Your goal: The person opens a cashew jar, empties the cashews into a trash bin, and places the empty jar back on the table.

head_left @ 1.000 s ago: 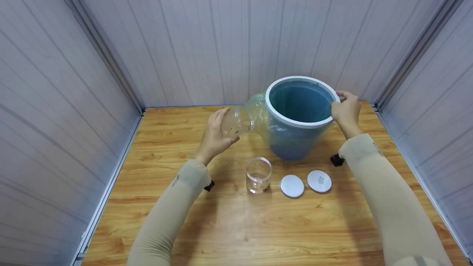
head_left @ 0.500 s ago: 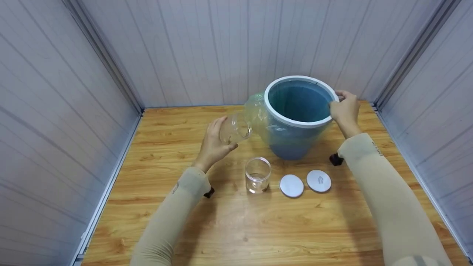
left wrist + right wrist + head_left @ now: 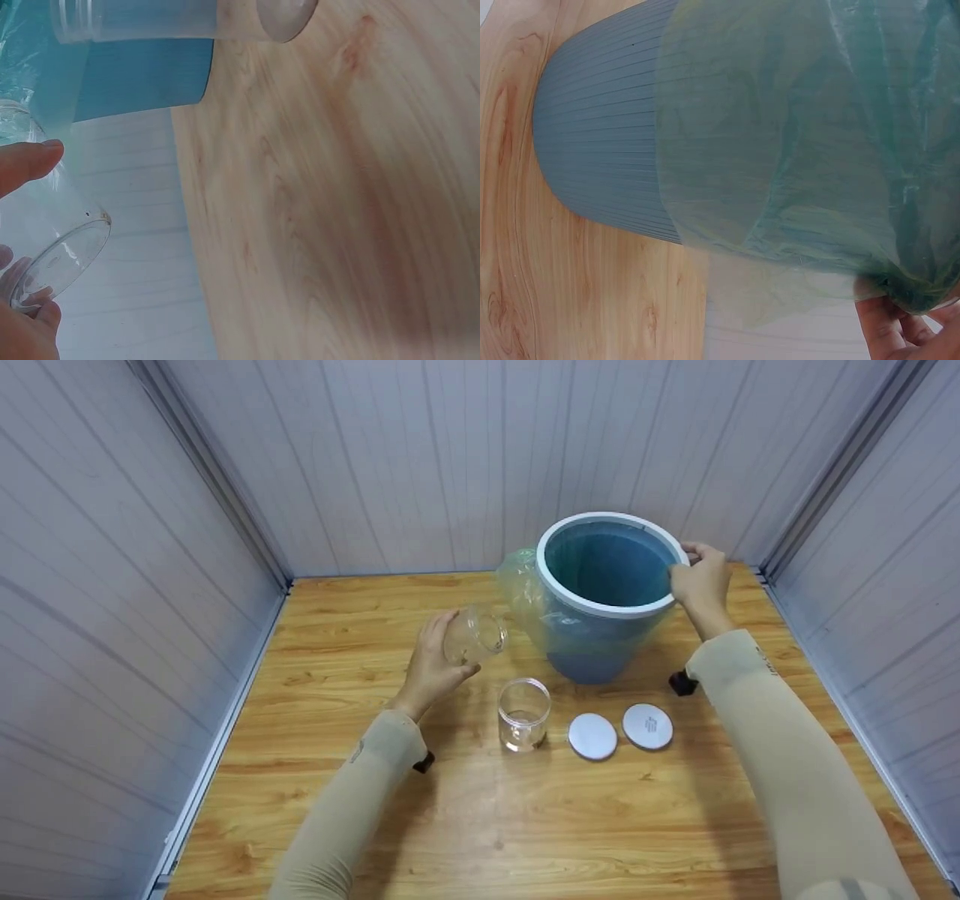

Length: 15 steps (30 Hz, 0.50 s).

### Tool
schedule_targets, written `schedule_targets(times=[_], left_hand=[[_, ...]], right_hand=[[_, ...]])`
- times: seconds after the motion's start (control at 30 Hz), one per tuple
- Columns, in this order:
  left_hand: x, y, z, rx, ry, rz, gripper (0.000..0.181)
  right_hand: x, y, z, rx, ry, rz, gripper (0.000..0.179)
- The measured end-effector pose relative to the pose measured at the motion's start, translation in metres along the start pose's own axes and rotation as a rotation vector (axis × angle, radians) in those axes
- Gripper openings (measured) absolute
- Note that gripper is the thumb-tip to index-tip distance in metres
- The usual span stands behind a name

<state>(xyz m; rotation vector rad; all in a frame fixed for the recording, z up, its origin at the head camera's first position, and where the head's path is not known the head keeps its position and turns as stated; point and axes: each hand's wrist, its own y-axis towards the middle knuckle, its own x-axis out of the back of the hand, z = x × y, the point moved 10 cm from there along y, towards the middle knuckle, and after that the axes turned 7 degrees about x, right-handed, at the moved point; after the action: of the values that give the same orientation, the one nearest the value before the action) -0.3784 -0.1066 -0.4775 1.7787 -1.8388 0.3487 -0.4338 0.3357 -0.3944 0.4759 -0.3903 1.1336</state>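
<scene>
My left hand (image 3: 433,666) holds a clear glass jar (image 3: 472,636) tipped on its side, its mouth facing right, a short way left of the bin. In the left wrist view a thumb (image 3: 30,163) and fingers wrap the jar, and its round base (image 3: 64,259) shows. Small dark specks show on the glass. A blue trash bin (image 3: 589,664) with a white rim (image 3: 607,610) stands upright, lined with a greenish plastic bag (image 3: 519,574) that bulges out on the left. My right hand (image 3: 703,583) grips the rim's right side; the right wrist view shows fingers at the gathered bag (image 3: 915,289).
A second clear jar (image 3: 523,716) stands upright and lidless in front of the bin. Two round white lids (image 3: 592,736) lie to its right on the wooden tabletop (image 3: 480,825). Pale panelled walls (image 3: 420,465) enclose the back and both sides.
My left hand has drawn the tilted jar away from the bag, toward me and slightly left. The right hand stays on the rim, and the upright jar and lids have not moved.
</scene>
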Motion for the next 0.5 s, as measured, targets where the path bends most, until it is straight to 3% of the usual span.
schedule_targets(times=[0.5], left_hand=[[-0.016, -0.009, 0.025, 0.087, 0.026, 0.039, 0.098]], right_hand=[[-0.001, -0.001, -0.003, -0.031, 0.000, 0.023, 0.056]])
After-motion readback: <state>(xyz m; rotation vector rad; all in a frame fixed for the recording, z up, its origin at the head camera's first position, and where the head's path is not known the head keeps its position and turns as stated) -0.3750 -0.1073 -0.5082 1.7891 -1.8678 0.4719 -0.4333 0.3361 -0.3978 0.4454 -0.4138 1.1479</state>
